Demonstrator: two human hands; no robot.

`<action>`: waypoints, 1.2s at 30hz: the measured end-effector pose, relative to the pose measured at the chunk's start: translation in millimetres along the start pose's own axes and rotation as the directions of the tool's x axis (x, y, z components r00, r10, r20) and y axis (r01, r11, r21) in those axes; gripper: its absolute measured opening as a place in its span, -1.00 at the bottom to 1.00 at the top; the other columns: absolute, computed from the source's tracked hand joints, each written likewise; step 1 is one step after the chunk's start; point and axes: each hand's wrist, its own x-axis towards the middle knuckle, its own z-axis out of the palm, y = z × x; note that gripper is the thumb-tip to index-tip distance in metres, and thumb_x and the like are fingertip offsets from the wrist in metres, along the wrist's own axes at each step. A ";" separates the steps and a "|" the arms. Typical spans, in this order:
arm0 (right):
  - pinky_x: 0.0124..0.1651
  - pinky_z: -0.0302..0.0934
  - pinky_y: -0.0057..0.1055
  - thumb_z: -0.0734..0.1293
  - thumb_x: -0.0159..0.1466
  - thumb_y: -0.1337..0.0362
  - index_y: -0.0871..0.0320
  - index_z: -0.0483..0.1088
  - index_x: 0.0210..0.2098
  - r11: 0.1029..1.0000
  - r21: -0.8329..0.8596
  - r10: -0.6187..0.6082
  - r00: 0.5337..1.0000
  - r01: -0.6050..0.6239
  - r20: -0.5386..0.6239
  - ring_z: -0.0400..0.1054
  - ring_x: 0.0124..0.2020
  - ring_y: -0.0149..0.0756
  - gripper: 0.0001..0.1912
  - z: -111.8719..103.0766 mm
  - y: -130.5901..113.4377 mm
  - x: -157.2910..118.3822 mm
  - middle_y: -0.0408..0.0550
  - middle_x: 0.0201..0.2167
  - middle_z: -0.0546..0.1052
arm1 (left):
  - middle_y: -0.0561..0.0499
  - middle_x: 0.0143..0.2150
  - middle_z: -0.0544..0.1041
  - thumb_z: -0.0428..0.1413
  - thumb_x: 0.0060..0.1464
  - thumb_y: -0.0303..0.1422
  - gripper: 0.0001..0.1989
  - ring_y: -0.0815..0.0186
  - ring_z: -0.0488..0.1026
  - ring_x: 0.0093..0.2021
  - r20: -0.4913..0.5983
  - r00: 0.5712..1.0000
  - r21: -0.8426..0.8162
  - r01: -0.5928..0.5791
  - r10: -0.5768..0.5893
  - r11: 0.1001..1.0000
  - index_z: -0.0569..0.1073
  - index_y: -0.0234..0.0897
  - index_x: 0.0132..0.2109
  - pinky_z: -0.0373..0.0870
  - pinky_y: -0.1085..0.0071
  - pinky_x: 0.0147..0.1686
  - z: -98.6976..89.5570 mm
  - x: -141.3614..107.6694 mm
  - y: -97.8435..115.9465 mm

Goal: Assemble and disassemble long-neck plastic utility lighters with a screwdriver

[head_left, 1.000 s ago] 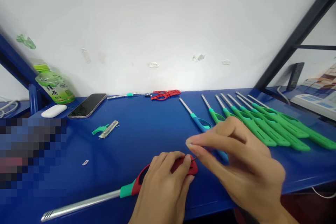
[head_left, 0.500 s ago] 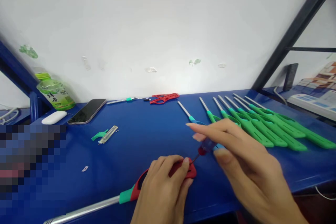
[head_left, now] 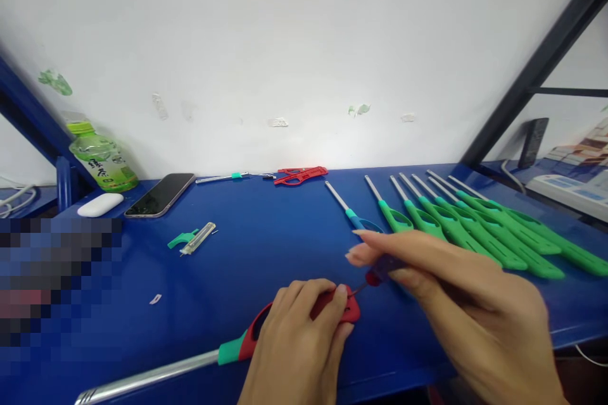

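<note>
My left hand (head_left: 299, 342) wraps round the handle of a red lighter (head_left: 352, 311), pressing it on the blue table; its green collar and silver tube (head_left: 156, 374) point to the lower left. My right hand (head_left: 456, 291) grips a small screwdriver (head_left: 375, 275) with a dark handle and red collar. The driver's thin shaft slants down to the end of the red handle, beside my left thumb. Most of the screwdriver's handle is hidden by my fingers. Behind my right hand lies a blue lighter (head_left: 351, 215), partly covered.
Several green lighters (head_left: 475, 234) lie at the right. Along the wall are a red shell piece (head_left: 301, 176) and a metal tube (head_left: 221, 178). A clear part (head_left: 198, 238), phone (head_left: 161, 195), white case (head_left: 101, 204) and green bottle (head_left: 104, 161) are at the left.
My right hand has turned on the screwdriver, its fingers now closer around the handle, which leans lower. The view has shifted slightly. My left hand keeps its hold on the red lighter.
</note>
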 end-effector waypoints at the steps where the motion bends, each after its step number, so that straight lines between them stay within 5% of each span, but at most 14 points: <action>1: -0.16 0.49 -0.41 0.39 0.46 0.44 -0.20 0.60 0.16 1.000 0.016 -0.002 0.999 0.003 -0.034 0.57 -0.18 -0.31 -0.58 1.4 0.3 0.2 -0.20 -0.16 0.68 | -0.08 0.16 0.62 0.11 0.43 -0.43 -0.64 0.05 0.61 0.03 0.005 1.000 0.003 -0.004 0.004 1.000 0.50 -0.12 0.29 0.66 0.02 -0.06 0.5 -0.2 -0.7; 5: -0.21 0.45 -0.35 0.53 0.36 0.38 -0.15 0.66 0.04 0.998 0.002 -0.069 0.986 0.070 -0.151 0.46 -0.29 -0.30 -0.67 6.5 4.6 0.2 -0.17 -0.33 0.53 | -0.08 0.14 0.63 0.11 0.42 -0.44 -0.65 0.07 0.62 0.01 -0.005 1.000 0.001 -0.026 0.026 1.000 0.50 -0.13 0.28 0.66 0.07 -0.09 2.1 0.5 -3.4; 10: -0.07 0.52 -0.30 0.30 0.51 0.42 -0.17 0.59 0.19 0.997 -0.034 -0.065 0.998 0.065 0.001 0.57 -0.02 -0.21 -0.57 -0.3 4.2 -3.1 -0.09 0.04 0.65 | -0.09 0.16 0.62 0.13 0.41 -0.44 -0.64 0.06 0.62 0.02 -0.036 0.999 0.011 -0.028 0.028 1.000 0.49 -0.15 0.28 0.67 0.05 -0.07 2.1 1.4 -2.7; 15: -0.29 0.45 -0.37 0.54 0.33 0.43 -0.19 0.65 0.06 0.997 -0.012 -0.080 0.987 0.079 -0.137 0.48 -0.29 -0.29 -0.60 3.5 4.6 -2.2 -0.17 -0.27 0.58 | -0.09 0.18 0.61 0.10 0.44 -0.43 -0.62 0.04 0.59 0.01 0.026 1.000 0.023 -0.003 0.003 1.000 0.47 -0.13 0.32 0.65 0.01 -0.05 1.6 0.6 -0.7; 21: -0.12 0.52 -0.39 0.31 0.51 0.40 -0.14 0.57 0.20 0.998 -0.049 -0.027 0.999 0.028 0.024 0.59 -0.11 -0.28 -0.60 0.6 4.1 3.9 -0.12 -0.06 0.68 | -0.11 0.15 0.61 0.12 0.42 -0.44 -0.64 0.08 0.59 -0.03 0.002 1.000 0.043 -0.020 0.020 0.999 0.49 -0.15 0.29 0.65 0.07 -0.07 1.9 0.2 -0.5; 27: -0.22 0.43 -0.43 0.49 0.41 0.37 -0.11 0.63 0.05 0.997 -0.063 -0.050 0.992 0.043 -0.116 0.47 -0.31 -0.36 -0.71 3.2 7.4 3.4 -0.20 -0.34 0.53 | -0.07 0.16 0.61 0.15 0.38 -0.48 -0.62 0.05 0.57 -0.02 -0.002 1.000 0.046 0.025 -0.024 0.999 0.49 -0.13 0.28 0.65 0.00 -0.05 1.9 0.8 1.9; 33: 0.14 0.46 -0.40 0.27 0.53 0.41 -0.16 0.54 0.22 0.999 -0.048 -0.012 0.999 0.014 0.044 0.53 0.17 -0.28 -0.58 -0.5 2.8 1.7 -0.14 0.17 0.62 | -0.08 0.14 0.62 0.11 0.41 -0.45 -0.63 0.06 0.59 -0.04 0.007 1.000 0.047 -0.010 0.010 0.999 0.49 -0.18 0.29 0.66 0.00 -0.09 1.3 1.8 1.9; 36: -0.06 0.48 -0.49 0.33 0.49 0.46 -0.16 0.58 0.13 0.998 0.060 0.013 1.000 -0.011 -0.022 0.58 -0.11 -0.38 -0.60 8.1 1.9 5.0 -0.21 -0.08 0.67 | -0.10 0.12 0.62 0.11 0.39 -0.47 -0.64 0.07 0.59 -0.03 -0.020 1.000 0.041 0.013 -0.012 0.999 0.51 -0.20 0.27 0.64 0.03 -0.08 1.9 1.8 4.0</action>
